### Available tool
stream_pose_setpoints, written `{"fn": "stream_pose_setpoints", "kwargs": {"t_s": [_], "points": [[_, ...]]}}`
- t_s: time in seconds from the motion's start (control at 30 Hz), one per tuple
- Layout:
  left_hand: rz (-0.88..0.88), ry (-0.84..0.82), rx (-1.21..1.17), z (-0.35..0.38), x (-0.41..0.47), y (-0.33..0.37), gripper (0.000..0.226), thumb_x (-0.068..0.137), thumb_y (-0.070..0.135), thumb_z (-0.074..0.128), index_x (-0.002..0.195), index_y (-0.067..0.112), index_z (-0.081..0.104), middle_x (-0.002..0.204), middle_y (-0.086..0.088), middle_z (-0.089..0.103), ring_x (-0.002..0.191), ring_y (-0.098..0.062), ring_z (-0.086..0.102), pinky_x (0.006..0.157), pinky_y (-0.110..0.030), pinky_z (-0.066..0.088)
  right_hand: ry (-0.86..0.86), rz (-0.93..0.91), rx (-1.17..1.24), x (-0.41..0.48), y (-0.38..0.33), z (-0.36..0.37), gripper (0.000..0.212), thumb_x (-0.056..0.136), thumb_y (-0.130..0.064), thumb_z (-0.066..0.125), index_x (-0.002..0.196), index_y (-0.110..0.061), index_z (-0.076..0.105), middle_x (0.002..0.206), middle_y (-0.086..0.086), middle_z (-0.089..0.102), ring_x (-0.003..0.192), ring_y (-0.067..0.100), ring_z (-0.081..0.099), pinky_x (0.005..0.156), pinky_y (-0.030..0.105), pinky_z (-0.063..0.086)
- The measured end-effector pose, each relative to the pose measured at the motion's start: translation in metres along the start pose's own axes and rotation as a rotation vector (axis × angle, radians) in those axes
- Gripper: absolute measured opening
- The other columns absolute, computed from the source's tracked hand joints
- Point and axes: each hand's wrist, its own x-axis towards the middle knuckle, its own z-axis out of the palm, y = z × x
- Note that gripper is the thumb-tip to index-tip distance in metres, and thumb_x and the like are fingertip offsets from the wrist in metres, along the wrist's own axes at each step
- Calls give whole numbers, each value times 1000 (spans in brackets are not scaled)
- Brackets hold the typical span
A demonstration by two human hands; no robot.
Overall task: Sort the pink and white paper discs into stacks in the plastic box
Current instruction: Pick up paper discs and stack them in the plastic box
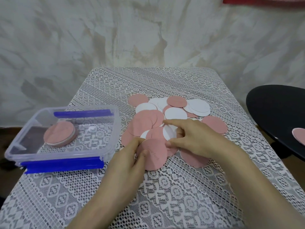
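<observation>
**Figure: Lifting a pink disc from the mixed pile**

We see the left hand (132, 156) pinching a pink disc (154, 153) between thumb and fingers at the near edge of the loose pile (166, 113), which lies on the lace tablecloth (165, 187). The right hand (196, 138) rests just beside it, thumb touching the disc's right rim, forefinger stretched over a white disc (168, 132); its remaining fingers are curled and grip nothing we can make out. To do this step well, we judge that the right hand should pin the neighbouring discs while the left peels off a single sheet, then lays it squarely on the pink-topped stack (59, 133) inside the plastic box (62, 159), to the left of the pile. Counts: one box; one stack begun, white edges showing within it; roughly ten pink and seven white discs visible in the pile, overlaps hiding others; one further pink disc (299, 135) on the dark round surface (272, 109) at right.
</observation>
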Motion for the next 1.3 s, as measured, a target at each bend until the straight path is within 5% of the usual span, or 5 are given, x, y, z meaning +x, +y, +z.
{"fn": "stream_pose_setpoints", "kwargs": {"t_s": [0.37, 0.57, 0.9, 1.07, 1.3], "points": [[-42, 16, -92, 1, 0, -1, 13, 102, 21, 50, 93, 23, 58, 51, 7, 50, 45, -10, 47, 49, -30, 40, 97, 33, 123, 13, -8, 6, 32, 78, -42, 78, 95, -34, 52, 74, -4, 66, 72, 20, 62, 67, 36, 48], [-74, -1, -142, 0, 1, 2, 13, 103, 19, 49, 95, 20, 60, 49, 7, 50, 40, -5, 43, 44, -22, 36, 274, 106, 345, 25, -8, 5, 22, 87, -40, 74, 76, -27, 59, 42, -12, 45, 38, 4, 39, 54, 28, 27], [-99, -3, -214, 0, 4, 2, 24, 105, 24, 44, 98, 38, 62, 52, 3, 53, 39, -7, 44, 42, -26, 37, 234, 145, 1087, 10, -19, -2, 13, 94, -23, 70, 82, -18, 68, 62, -1, 42, 45, 10, 25, 44, 23, 8], [-122, 6, -277, 0, 3, 3, 34, 107, 29, 39, 95, 51, 61, 57, -10, 59, 41, -12, 47, 41, -26, 39, 26, 59, 822, -12, -17, 2, 14, 95, -24, 70, 90, -11, 69, 65, 12, 64, 49, 19, 56, 48, 26, 34], [-17, -52, -269, -3, -9, 6, 17, 100, 33, 51, 110, 41, 62, 62, 11, 60, 55, -7, 53, 53, -29, 47, 210, 16, 544, -48, -31, 33, 10, 93, -35, 69, 87, -27, 66, 77, 1, 67, 57, 20, 66, 65, 47, 57]]}}
